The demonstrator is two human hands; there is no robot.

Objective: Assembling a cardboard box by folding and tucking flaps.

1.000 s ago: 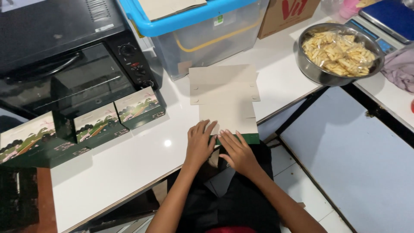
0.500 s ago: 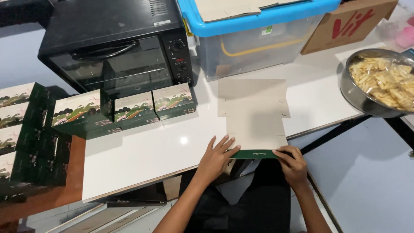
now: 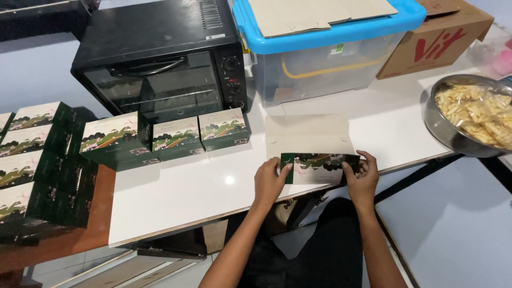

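Left hand (image 3: 269,181) lies flat, fingers together, pinning the left end of a flat carton blank (image 3: 312,144) at the front edge of the white surface (image 3: 176,192); right hand (image 3: 364,178) pinches the right end of the folded-up printed flap (image 3: 319,167), thumb on the inside, fingers curled over. Blank sits plain side up, green printed strip turned toward the person along the near edge. To its left, three finished green boxes (image 3: 165,136) stand in a row before a black oven (image 3: 160,64); more are stacked at the far left edge. Behind the blank, a clear tub with blue lid (image 3: 325,53); at the right edge, a steel bowl of chips (image 3: 469,114). Judgement: the fold goes best with both ends held level, the crease run along the scored line, and the blank kept from sliding off the edge.
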